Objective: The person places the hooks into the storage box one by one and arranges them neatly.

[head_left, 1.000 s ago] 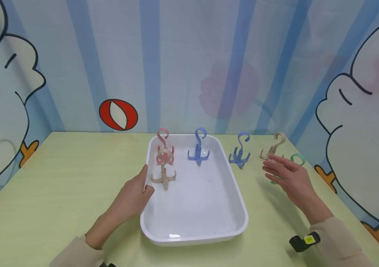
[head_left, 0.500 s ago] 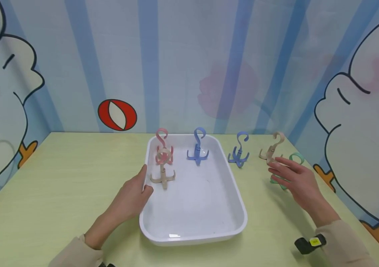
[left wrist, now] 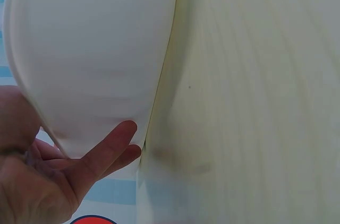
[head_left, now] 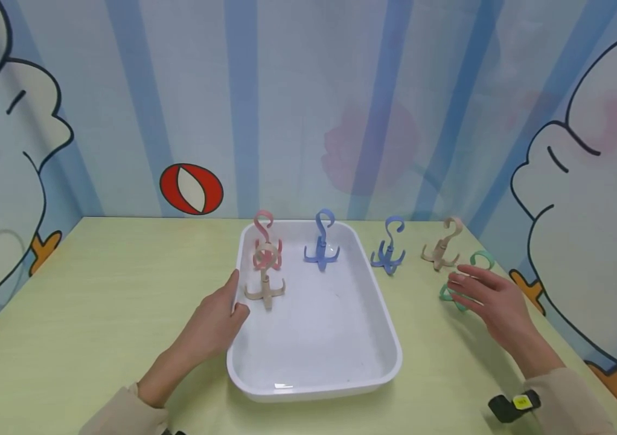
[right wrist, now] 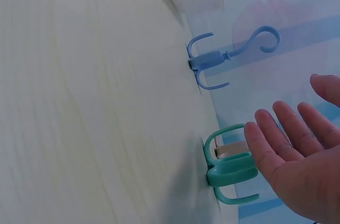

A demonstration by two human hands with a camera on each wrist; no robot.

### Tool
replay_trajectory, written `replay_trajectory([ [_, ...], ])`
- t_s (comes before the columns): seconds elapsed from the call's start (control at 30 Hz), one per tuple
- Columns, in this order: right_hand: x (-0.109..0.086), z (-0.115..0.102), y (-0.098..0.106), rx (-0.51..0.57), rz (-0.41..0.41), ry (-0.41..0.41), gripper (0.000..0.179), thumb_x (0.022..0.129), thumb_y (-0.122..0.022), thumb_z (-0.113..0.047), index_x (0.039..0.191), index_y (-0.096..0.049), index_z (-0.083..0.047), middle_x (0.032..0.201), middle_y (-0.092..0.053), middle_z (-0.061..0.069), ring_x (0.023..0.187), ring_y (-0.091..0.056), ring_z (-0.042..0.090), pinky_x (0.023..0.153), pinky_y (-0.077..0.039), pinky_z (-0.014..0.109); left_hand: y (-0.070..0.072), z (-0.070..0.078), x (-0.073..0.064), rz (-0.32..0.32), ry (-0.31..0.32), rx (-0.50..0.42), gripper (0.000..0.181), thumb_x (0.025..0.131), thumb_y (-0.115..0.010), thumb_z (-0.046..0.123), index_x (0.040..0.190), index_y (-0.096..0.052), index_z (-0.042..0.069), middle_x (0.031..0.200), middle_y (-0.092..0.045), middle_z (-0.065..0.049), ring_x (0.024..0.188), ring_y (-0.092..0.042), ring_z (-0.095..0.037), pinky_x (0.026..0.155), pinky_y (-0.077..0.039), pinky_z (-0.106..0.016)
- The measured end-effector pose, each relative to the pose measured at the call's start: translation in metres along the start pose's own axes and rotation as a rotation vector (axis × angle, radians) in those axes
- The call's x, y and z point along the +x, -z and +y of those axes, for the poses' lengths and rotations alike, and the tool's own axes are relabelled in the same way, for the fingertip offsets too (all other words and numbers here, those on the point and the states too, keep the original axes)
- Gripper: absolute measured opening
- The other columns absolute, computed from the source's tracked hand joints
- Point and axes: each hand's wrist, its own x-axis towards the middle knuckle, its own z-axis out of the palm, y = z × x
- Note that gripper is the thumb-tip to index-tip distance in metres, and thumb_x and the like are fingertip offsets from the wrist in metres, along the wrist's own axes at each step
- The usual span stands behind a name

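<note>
My left hand (head_left: 205,323) grips the left rim of a white plastic tray (head_left: 325,332), thumb over the edge. The left wrist view has its fingers (left wrist: 109,149) against the tray's outer wall. Out to the right, my right hand (head_left: 495,305) holds nothing, fingers extended beside a green four-pronged hanging hook (right wrist: 234,173) and partly covering it in the head view. Behind that stands a beige hook (head_left: 441,251), and a blue hook (head_left: 389,254) is left of it. Inside the tray stand a pink hook (head_left: 263,226), another beige hook (head_left: 267,290) and another blue hook (head_left: 322,248).
The pale yellow table (head_left: 96,302) ends at a blue striped curtain (head_left: 297,121) with cartoon prints, close behind the tray and hooks. Its left half stretches bare beside my left arm. The tray's near part is bare inside.
My right hand has drawn right and toward me, from in front of the beige hook to the green hook, uncovering the beige one. My left hand and the tray have stayed put.
</note>
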Motion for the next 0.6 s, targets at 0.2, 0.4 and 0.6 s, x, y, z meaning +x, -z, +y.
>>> replay_trajectory([
  [0.2,-0.002,0.004,0.006,-0.018,0.05,-0.031,0.016,0.103,-0.068,-0.018,0.115,-0.076,-0.026,0.107,-0.081,-0.01,0.1,-0.077,0.008,0.085,-0.062,0.025,0.0,0.0,0.0,0.012,-0.009,0.012,0.073,0.101,-0.046,0.012,0.165,-0.018,-0.009,0.164,-0.039,-0.031,0.114,-0.064,-0.034,0.076,-0.061,-0.035],
  [0.4,-0.005,0.006,0.014,0.07,0.05,-0.042,0.024,0.104,-0.065,-0.008,0.108,-0.079,-0.027,0.104,-0.082,-0.007,0.097,-0.078,0.01,0.084,-0.062,0.025,0.0,0.0,0.0,0.01,-0.007,0.013,0.073,0.101,-0.046,0.012,0.165,-0.018,-0.009,0.164,-0.039,-0.031,0.113,-0.064,-0.033,0.075,-0.06,-0.035],
  [0.6,-0.007,0.005,0.019,0.156,0.068,-0.033,0.029,0.102,-0.063,0.0,0.108,-0.081,-0.021,0.102,-0.082,-0.002,0.093,-0.08,0.013,0.083,-0.063,0.027,-0.001,0.001,0.0,0.001,0.008,0.004,0.073,0.102,-0.047,0.013,0.166,-0.017,-0.008,0.165,-0.037,-0.03,0.112,-0.064,-0.033,0.07,-0.059,-0.032],
])
